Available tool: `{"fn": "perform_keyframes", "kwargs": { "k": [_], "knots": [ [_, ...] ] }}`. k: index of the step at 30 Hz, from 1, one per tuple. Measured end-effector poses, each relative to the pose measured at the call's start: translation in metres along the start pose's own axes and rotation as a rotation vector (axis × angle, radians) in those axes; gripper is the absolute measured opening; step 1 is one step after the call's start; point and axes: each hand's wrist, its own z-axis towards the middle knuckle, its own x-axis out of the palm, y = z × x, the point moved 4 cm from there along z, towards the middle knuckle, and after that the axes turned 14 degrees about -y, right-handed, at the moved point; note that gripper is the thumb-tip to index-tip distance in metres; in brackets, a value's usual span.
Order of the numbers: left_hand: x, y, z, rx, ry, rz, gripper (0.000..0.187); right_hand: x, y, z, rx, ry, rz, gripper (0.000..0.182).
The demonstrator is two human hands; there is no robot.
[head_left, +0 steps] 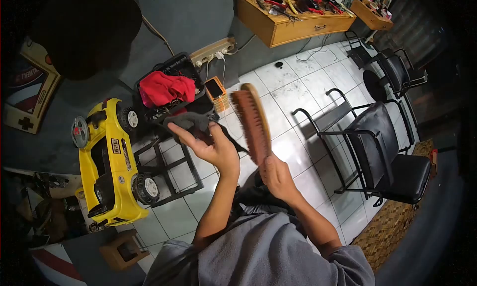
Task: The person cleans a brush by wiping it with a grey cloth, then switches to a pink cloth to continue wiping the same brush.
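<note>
My right hand [278, 177] is closed around the lower end of a long brush [253, 122]. The brush has a pale wooden back and reddish-brown bristles that face left, and it is held nearly upright. My left hand [218, 152] is raised beside it, holding a dark grey cloth item [191, 121]. Its thumb and one finger stretch along the cloth, while the other fingers are partly hidden. I cannot make out what kind of cloth item it is. A small gap separates the brush bristles from my left hand.
A yellow toy car [117, 171] stands at left, by a black crate with red cloth [166, 88]. A phone [215, 88] lies near a power strip [213, 51]. Black chairs [370, 137] stand right. Tools cover a wooden wall shelf [308, 30].
</note>
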Motion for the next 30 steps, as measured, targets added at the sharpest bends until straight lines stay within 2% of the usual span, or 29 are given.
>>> {"fn": "perform_keyframes", "kwargs": {
  "k": [3, 4, 5, 7, 8, 9, 11, 12, 14, 15, 17, 18, 20, 21, 23, 24, 25, 27, 28, 29, 30],
  "knots": [
    [0.014, -0.009, 0.007, -0.038, 0.011, -0.103, 0.076, 0.018, -0.009, 0.005, -0.062, 0.094, -0.101, 0.032],
    [0.016, -0.007, 0.01, -0.038, -0.001, -0.118, 0.076, 0.019, -0.027, 0.006, -0.031, 0.069, -0.233, 0.036],
    [0.018, -0.008, 0.013, -0.04, -0.004, -0.119, 0.076, 0.019, -0.055, 0.007, -0.031, 0.071, -0.236, 0.036],
    [0.022, -0.012, 0.02, -0.029, 0.032, -0.221, 0.076, 0.012, -0.115, 0.006, -0.036, 0.228, -0.667, 0.039],
    [0.021, -0.008, 0.02, -0.076, 0.033, -0.254, 0.076, 0.005, -0.127, 0.004, 0.104, 0.246, -0.694, 0.044],
    [0.018, -0.006, 0.02, -0.076, 0.031, -0.251, 0.076, -0.007, -0.156, 0.003, 0.105, 0.25, -0.694, 0.044],
    [0.012, -0.004, 0.018, -0.115, 0.07, -0.204, 0.077, -0.024, -0.222, -0.006, 0.0, 0.386, -0.743, 0.047],
    [0.01, -0.005, 0.017, -0.114, 0.07, -0.203, 0.077, -0.024, -0.21, -0.006, 0.0, 0.387, -0.743, 0.047],
    [0.008, -0.009, 0.009, -0.191, 0.097, -0.233, 0.078, -0.034, -0.149, -0.003, 0.206, 0.14, -0.842, 0.048],
    [0.005, -0.01, 0.005, -0.188, 0.1, -0.233, 0.078, -0.032, -0.119, 0.001, 0.204, 0.139, -0.839, 0.048],
    [0.002, -0.008, -0.008, -0.237, 0.197, -0.157, 0.079, -0.031, -0.063, 0.008, 0.147, -0.032, -0.492, 0.044],
    [0.001, -0.008, -0.013, -0.234, 0.228, -0.112, 0.08, -0.03, -0.053, 0.006, 0.148, -0.035, -0.49, 0.044],
    [0.004, -0.012, -0.02, -0.214, 0.23, -0.118, 0.08, -0.021, -0.036, -0.001, 0.192, 0.053, 0.157, 0.04],
    [0.006, -0.015, -0.023, -0.193, 0.225, -0.126, 0.08, -0.018, -0.028, -0.003, 0.193, 0.049, 0.158, 0.04],
    [0.009, -0.018, -0.023, -0.206, 0.217, -0.169, 0.077, -0.005, -0.01, -0.002, -0.024, 0.094, -0.031, 0.039],
    [0.012, -0.022, -0.018, -0.234, 0.22, -0.174, 0.076, -0.001, -0.021, -0.001, -0.047, 0.088, -0.127, 0.041],
    [0.014, -0.026, -0.012, -0.261, 0.222, -0.179, 0.074, 0.001, -0.04, 0.001, -0.05, 0.084, -0.126, 0.041],
    [0.016, -0.038, 0.001, -0.319, 0.216, -0.238, 0.071, -0.002, -0.094, 0.0, 0.013, 0.124, -0.687, 0.042],
    [0.014, -0.04, 0.006, -0.409, 0.218, -0.286, 0.072, -0.007, -0.113, -0.003, 0.099, 0.15, -0.723, 0.043],
    [0.015, -0.042, 0.009, -0.495, 0.218, -0.337, 0.072, -0.017, -0.128, -0.005, 0.096, 0.15, -0.724, 0.043],
    [0.013, -0.048, 0.011, -0.454, 0.197, -0.338, 0.073, -0.026, -0.145, -0.007, 0.089, 0.21, -0.764, 0.043]
  ]
}}
